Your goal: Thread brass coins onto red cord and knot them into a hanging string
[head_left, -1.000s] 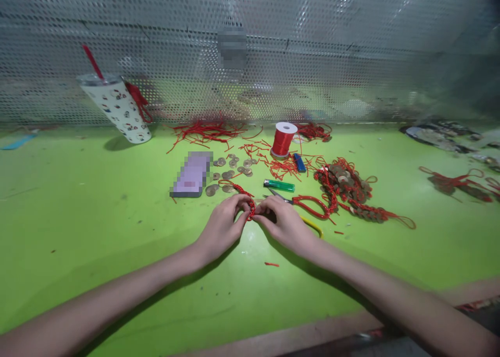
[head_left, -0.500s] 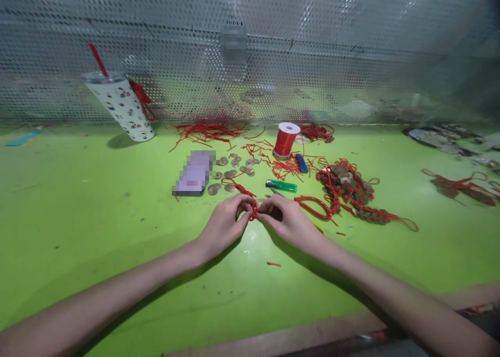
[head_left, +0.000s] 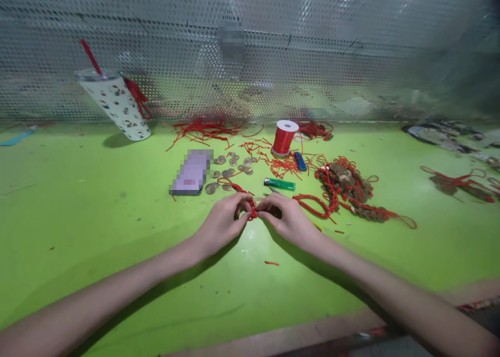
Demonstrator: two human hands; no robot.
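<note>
My left hand [head_left: 224, 221] and my right hand [head_left: 287, 219] meet over the green table [head_left: 97, 227], both pinching a small piece of red knotted cord [head_left: 252, 209] between their fingertips. A strand of the same red cord [head_left: 236, 187] runs back from the knot toward loose brass coins [head_left: 230, 167]. Both hands have their fingers curled closed on the cord. What lies under my right palm is hidden.
Behind the hands lie a green lighter [head_left: 279, 184], a blue lighter [head_left: 300, 161], a red thread spool [head_left: 284, 137], a phone [head_left: 191, 173] and a pile of finished red coin cords [head_left: 347, 188]. A patterned cup [head_left: 115, 106] stands back left by the perforated metal wall [head_left: 351, 50].
Both hands keep pinching the red knot and have barely moved. The view has shifted slightly, nothing else changed.
</note>
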